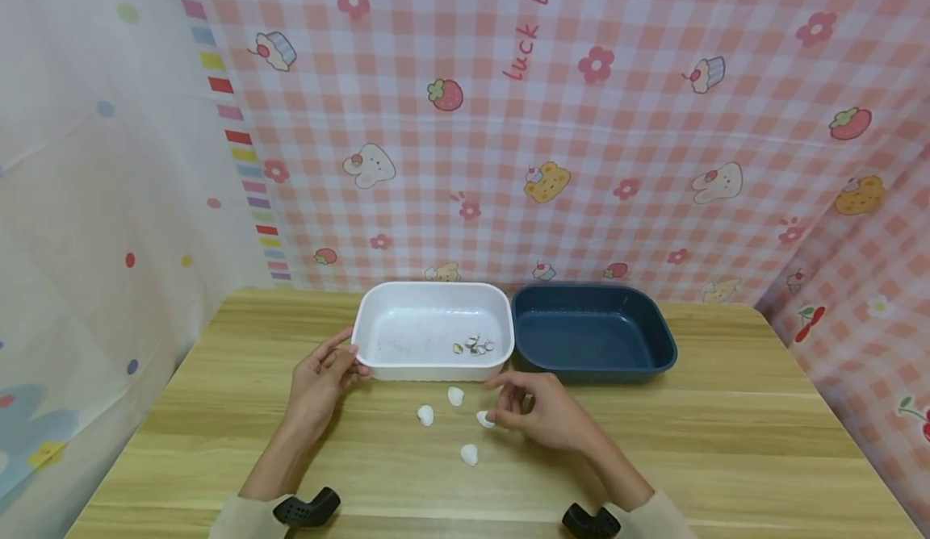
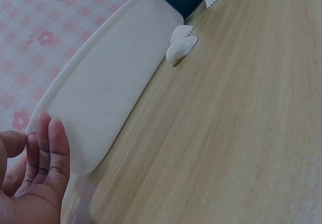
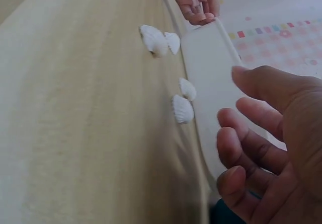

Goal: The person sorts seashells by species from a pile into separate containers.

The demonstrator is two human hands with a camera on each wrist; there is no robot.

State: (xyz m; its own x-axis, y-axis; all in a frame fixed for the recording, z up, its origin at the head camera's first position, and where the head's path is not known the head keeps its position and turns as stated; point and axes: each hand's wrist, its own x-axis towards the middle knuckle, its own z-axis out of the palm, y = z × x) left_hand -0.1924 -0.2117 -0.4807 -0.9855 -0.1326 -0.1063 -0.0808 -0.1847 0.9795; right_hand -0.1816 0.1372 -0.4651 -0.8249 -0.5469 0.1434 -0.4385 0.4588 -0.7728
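My left hand (image 1: 353, 361) holds the near left corner of a white tray (image 1: 392, 297), thumb on the rim and fingers against the wall; the left wrist view shows the fingers (image 2: 50, 153) at that corner. A few small shells (image 1: 475, 346) lie inside the tray. Several white shells lie on the table before it: one (image 1: 425, 415), another (image 1: 455, 395), a third (image 1: 469, 454). My right hand (image 1: 503, 410) hovers with loosely curled fingers holding nothing, its fingertips just beside a fourth shell (image 1: 484, 419). In the right wrist view the nearest shell (image 3: 182, 108) lies clear of the fingers (image 3: 236, 128).
A dark blue tray (image 1: 657, 329) stands empty, touching the white tray's right side. The wooden table (image 1: 726, 442) is bounded by a pink checked cloth wall (image 1: 581, 160) behind and at the right, and a pale curtain (image 1: 87, 200) at the left.
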